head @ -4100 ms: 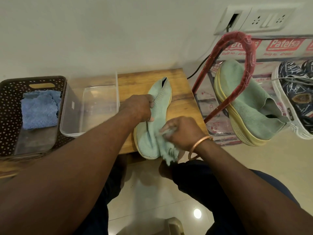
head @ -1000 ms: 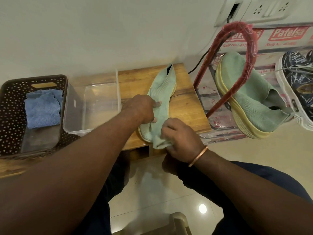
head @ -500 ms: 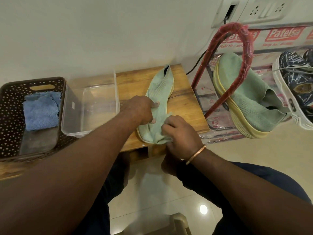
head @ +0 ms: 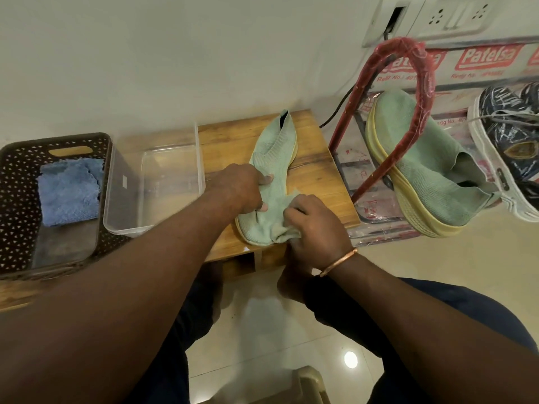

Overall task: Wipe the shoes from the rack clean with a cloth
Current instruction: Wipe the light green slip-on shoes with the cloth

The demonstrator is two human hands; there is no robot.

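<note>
Lengthwise, green shoe (head: pixel 274 150) runs near-to-far, heel toward wall (head: pixel 145 53), toe nearest.

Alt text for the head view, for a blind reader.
A person's left hand holds a green shoe on a wooden table while the right hand presses a green cloth on its toe. A matching shoe sits on a red rack at right; a blue cloth lies in a brown basket at left.
</note>
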